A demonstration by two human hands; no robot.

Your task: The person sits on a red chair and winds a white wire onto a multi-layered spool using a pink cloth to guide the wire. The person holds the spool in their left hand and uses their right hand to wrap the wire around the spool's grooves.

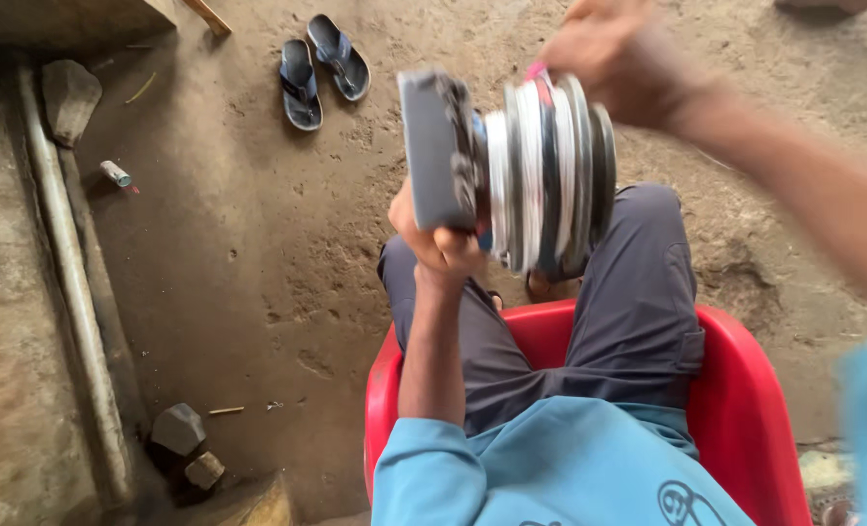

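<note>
Firstly, left hand (pixel 438 244): fingers clenched round the lower edge of a grey flat-ended metal block (pixel 433 146) joined to a stack of grooved grey and white metal discs (pixel 550 170), held above the lap. Right hand (pixel 613 63): blurred, resting on the stack's top rim; grip cannot be told. Assembly's long axis runs left to right, block end pointing left. Beneath: red plastic chair (pixel 745 390), dirt floor (pixel 239 273), pair of dark sandals (pixel 321 68).
</note>
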